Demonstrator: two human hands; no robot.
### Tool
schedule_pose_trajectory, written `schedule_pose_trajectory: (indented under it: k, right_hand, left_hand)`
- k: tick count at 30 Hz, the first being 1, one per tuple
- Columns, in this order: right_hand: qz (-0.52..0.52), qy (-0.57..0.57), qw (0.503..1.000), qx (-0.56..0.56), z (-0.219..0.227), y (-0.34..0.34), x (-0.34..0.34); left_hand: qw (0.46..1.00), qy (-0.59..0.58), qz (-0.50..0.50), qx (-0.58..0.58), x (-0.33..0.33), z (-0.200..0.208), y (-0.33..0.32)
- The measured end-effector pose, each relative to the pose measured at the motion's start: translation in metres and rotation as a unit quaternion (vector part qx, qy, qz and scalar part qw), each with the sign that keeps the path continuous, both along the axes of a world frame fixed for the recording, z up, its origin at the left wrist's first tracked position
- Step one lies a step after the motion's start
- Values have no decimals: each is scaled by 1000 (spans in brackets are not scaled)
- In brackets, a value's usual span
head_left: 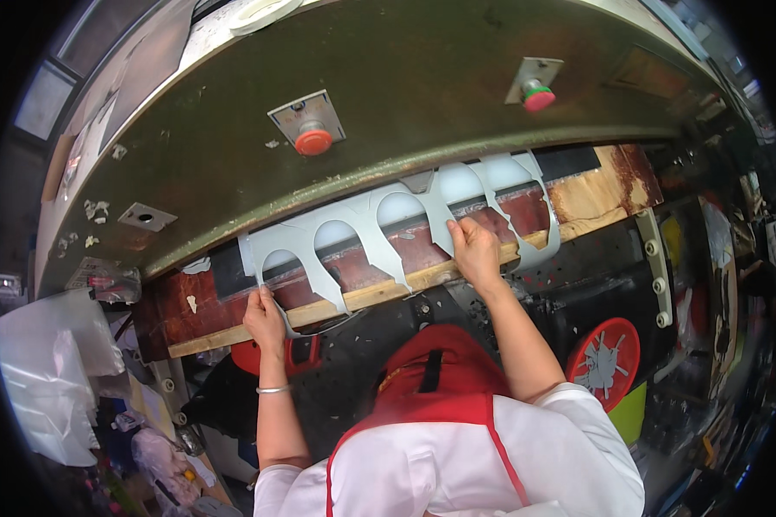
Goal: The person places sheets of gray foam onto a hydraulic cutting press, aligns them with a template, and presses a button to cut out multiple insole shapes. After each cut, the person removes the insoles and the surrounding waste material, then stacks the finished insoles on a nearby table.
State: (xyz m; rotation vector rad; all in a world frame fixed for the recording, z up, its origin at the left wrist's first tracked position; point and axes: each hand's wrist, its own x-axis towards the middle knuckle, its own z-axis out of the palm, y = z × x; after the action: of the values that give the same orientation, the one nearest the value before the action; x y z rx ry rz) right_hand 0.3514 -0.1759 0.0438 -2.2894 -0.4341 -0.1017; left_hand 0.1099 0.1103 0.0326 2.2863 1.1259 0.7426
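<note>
A light grey sheet (pixel 375 237) with several large arched cut-outs stretches across a dark red work board (pixel 198 297) below a green machine beam. Its narrow strips hang over the board's bare wooden front edge (pixel 388 284). At the sheet's left end, my left hand (pixel 265 320) pinches its near edge. My right hand (pixel 476 250) has its fingers closed on one of the strips, right of the middle. Paler white surface shows through the cut-outs at the back. The far edge of the sheet lies close under the beam, partly hidden.
The green machine beam (pixel 431 77) carries a red push button (pixel 313 140) and a pink-and-green one (pixel 537 96). A round red basin (pixel 606 362) holding grey scraps is at lower right. Clear plastic sheeting (pixel 47 370) hangs at left. A tape roll (pixel 263 13) rests on top.
</note>
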Motion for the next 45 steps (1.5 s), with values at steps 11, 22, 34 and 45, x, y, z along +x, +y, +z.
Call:
schedule_pose_trajectory:
  k: [11, 22, 34, 45]
  right_hand:
    - [-23, -141, 988, -54, 55, -78, -100]
    - [77, -14, 997, -23, 37, -77, -149]
    - [-136, 41, 981, 134, 52, -267, -93]
    - [-7, -120, 993, -4, 36, -271, -130]
  left_hand:
    - [981, -64, -90, -159, -119, 8, -75]
    - [970, -46, -11, -239, -195, 10, -146]
    - [984, 8, 63, -167, -213, -6, -162]
    - [995, 68, -12, 76, -121, 74, -187]
